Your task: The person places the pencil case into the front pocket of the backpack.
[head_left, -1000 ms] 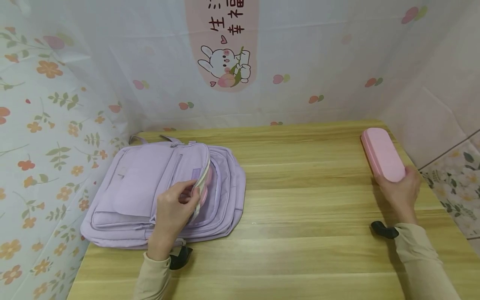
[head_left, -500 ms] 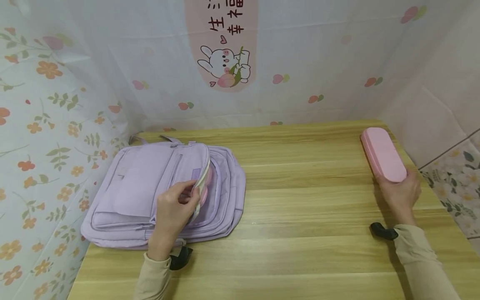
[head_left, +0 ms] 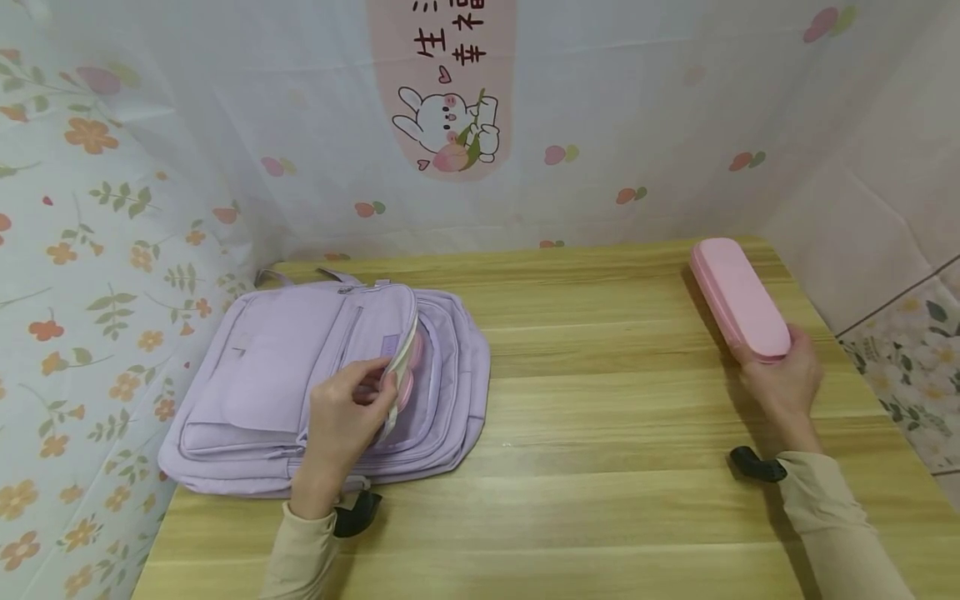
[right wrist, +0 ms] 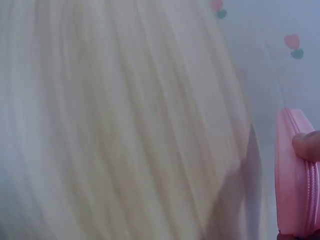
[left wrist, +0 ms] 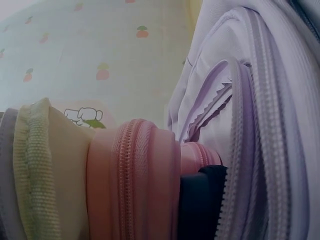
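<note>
A lilac backpack [head_left: 270, 358] lies on the left of the wooden table, with its front pocket unzipped. My left hand [head_left: 347, 417] pinches the edge of the pocket's flap [head_left: 403, 357] and holds it away from the bag. Inside the pocket, the left wrist view shows a pink zippered case [left wrist: 152, 185], another pink zippered item [left wrist: 197, 155] behind it and a dark blue thing [left wrist: 200, 207]. On the right, my right hand [head_left: 786, 383] grips the near end of a long pink pencil case [head_left: 741, 296]. Its thumb [right wrist: 307, 146] presses beside the case's zip.
Bare wooden tabletop [head_left: 585, 417] lies between the backpack and the pencil case. A patterned cloth [head_left: 600, 108] hangs behind the table, with flowered cloth [head_left: 112, 292] along the left. A black wrist mount [head_left: 757, 465] juts from the right sleeve, another [head_left: 357, 514] from the left.
My right hand has moved a little to the left with the pencil case, away from the table's right edge. My left hand still holds the flap in the same place.
</note>
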A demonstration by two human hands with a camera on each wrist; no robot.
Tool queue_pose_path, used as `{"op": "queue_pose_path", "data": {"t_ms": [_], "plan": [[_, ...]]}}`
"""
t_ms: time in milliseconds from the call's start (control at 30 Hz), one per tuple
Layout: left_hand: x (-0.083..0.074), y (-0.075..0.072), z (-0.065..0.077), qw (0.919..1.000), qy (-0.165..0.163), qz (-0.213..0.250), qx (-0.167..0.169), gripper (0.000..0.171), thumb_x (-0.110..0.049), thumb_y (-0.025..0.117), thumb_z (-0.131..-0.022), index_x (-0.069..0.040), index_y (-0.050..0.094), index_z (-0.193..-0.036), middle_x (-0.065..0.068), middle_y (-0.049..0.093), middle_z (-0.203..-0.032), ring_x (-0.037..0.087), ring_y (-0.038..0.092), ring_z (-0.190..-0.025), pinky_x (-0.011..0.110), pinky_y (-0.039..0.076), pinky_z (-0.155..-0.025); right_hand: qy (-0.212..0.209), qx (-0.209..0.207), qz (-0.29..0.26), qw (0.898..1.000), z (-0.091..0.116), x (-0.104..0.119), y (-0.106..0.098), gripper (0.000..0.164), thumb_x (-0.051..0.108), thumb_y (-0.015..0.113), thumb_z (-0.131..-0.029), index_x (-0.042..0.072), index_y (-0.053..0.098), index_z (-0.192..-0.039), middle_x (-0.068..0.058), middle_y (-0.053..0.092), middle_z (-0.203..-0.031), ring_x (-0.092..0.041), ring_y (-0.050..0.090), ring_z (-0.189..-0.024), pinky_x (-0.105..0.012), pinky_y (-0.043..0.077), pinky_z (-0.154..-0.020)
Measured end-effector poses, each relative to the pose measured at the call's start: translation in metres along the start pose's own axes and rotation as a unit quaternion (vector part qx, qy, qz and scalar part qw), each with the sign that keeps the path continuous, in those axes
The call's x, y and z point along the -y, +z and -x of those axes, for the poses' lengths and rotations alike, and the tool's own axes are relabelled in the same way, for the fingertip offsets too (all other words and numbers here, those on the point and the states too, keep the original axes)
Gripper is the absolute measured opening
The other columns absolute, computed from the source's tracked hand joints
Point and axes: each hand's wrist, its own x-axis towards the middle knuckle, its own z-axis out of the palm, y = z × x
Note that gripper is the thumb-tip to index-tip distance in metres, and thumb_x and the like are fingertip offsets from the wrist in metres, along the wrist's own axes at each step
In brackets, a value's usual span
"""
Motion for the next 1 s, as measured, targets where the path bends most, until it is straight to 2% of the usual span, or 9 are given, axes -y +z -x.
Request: {"op": "queue_pose_path", "data": {"t_ms": [167, 467, 800, 1000], "plan": [[0.0, -0.001, -0.001, 1.0, -0.001, 0.006, 0.0, 0.018, -0.006, 0.065, -0.076, -0.001, 0.07, -0.093, 0.006, 0.068, -0.074, 0.013, 0.063, -0.059, 0.011, 0.052, -0.053, -0.022, 0.02, -0.01, 1.0, 0.006, 0.011, 0.005, 0.071, 0.028, 0.073, -0.074, 0.001, 0.041, -0.132, -0.023, 0.05, -0.127, -0.039, 0.044, -0.116, -0.05, 0.032, -0.101], [0.001, -0.002, -0.002, 0.9999, 0.003, 0.013, -0.01, 0.018, -0.005, 0.065, -0.076, -0.002, 0.07, -0.093, 0.006, 0.069, -0.076, 0.012, 0.062, -0.06, 0.013, 0.053, -0.052, -0.038, 0.052, -0.033, 0.997, 0.018, 0.032, 0.013, 0.073, 0.03, 0.075, -0.073, 0.001, 0.043, -0.131, -0.021, 0.05, -0.128, -0.036, 0.046, -0.117, -0.046, 0.035, -0.102], [0.002, -0.003, 0.0, 0.9996, -0.003, 0.015, -0.022, 0.02, -0.002, 0.065, -0.075, -0.003, 0.071, -0.094, 0.004, 0.069, -0.076, 0.011, 0.061, -0.061, 0.012, 0.052, -0.051, -0.058, 0.089, -0.028, 0.994, 0.028, 0.05, 0.02, 0.077, 0.033, 0.076, -0.071, 0.003, 0.041, -0.133, -0.021, 0.05, -0.13, -0.036, 0.046, -0.117, -0.046, 0.036, -0.1], [0.002, -0.004, 0.0, 0.9996, 0.006, 0.012, -0.026, 0.019, -0.003, 0.065, -0.075, -0.003, 0.071, -0.093, 0.004, 0.069, -0.076, 0.009, 0.061, -0.061, 0.011, 0.052, -0.051, -0.079, 0.106, -0.028, 0.991, 0.035, 0.059, 0.021, 0.076, 0.03, 0.076, -0.072, 0.001, 0.042, -0.133, -0.024, 0.05, -0.127, -0.037, 0.047, -0.115, -0.044, 0.036, -0.098]]}}
